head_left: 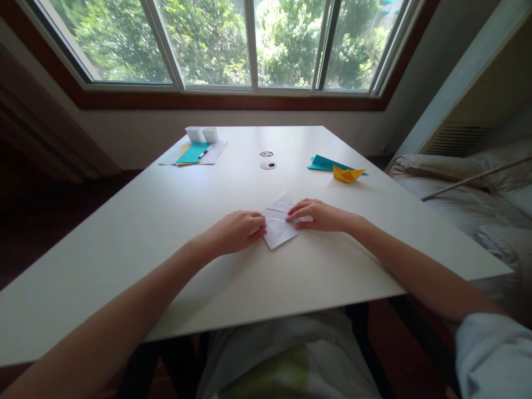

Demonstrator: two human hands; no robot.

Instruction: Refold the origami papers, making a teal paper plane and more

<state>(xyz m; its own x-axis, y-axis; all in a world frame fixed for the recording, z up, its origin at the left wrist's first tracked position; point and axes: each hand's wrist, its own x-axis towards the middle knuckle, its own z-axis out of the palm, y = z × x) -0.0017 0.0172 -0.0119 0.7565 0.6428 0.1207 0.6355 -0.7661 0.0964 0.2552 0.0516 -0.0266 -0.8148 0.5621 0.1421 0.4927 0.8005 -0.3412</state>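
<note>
Between our two hands lies a folded white paper [277,233], flat on the white table [158,221], one corner pointing toward us. Our left hand [240,230] has its fingers curled in, pinching the paper's left corner. Our right hand [319,215] rests its slightly parted fingers on the paper's right part; whether they grip it, we cannot tell. Beyond the right hand, and a little to its right, we see a yellow paper boat [348,175] just in front of a folded teal paper [326,163]. Well beyond the left hand, to its left, a pen [205,151] lies on a teal sheet [192,152], near two white box-like things [194,133].
</note>
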